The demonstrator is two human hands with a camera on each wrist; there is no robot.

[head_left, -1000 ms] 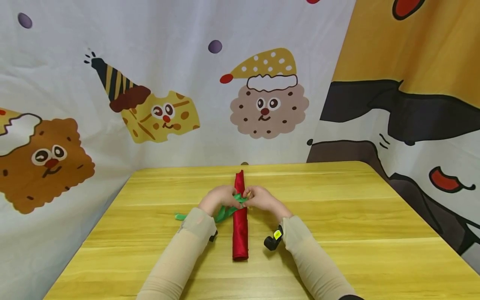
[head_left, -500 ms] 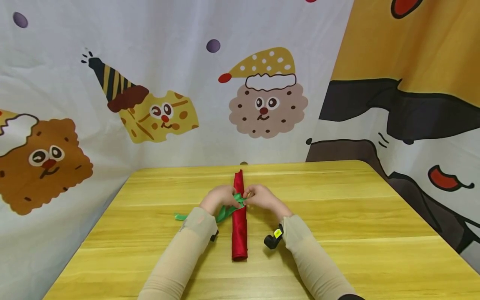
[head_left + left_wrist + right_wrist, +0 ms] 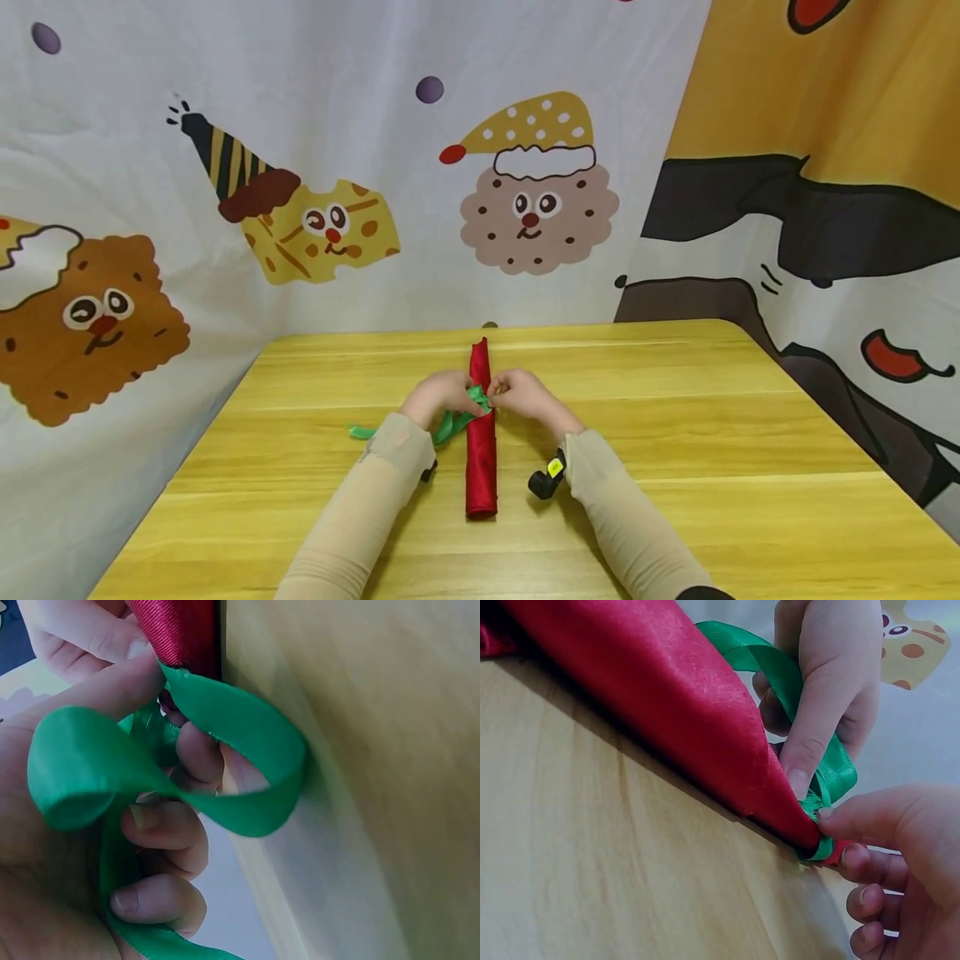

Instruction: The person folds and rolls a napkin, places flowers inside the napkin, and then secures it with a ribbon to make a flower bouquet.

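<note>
A rolled red satin cloth (image 3: 481, 475) lies lengthwise on the table, bound around its middle by a green ribbon (image 3: 450, 427). My left hand (image 3: 441, 395) holds the ribbon at the roll's left side; the left wrist view shows loose loops of ribbon (image 3: 255, 735) across the palm and curled fingers (image 3: 169, 832). From the right, my right hand (image 3: 527, 396) pinches the ribbon between thumb and index finger, close to the knot. In the right wrist view the left thumb (image 3: 801, 776) presses beside the gathered ribbon. The knot itself is partly hidden by fingertips.
The wooden table (image 3: 675, 417) extends around the roll on both sides. One ribbon tail (image 3: 362, 433) lies on it at the left. A black wrist camera (image 3: 546, 477) sits under the right cuff. Behind hangs a white cartoon-print curtain (image 3: 337, 75).
The right fingertips have shifted very slightly right along the ribbon. The left hand and the red cloth roll stay nearly still.
</note>
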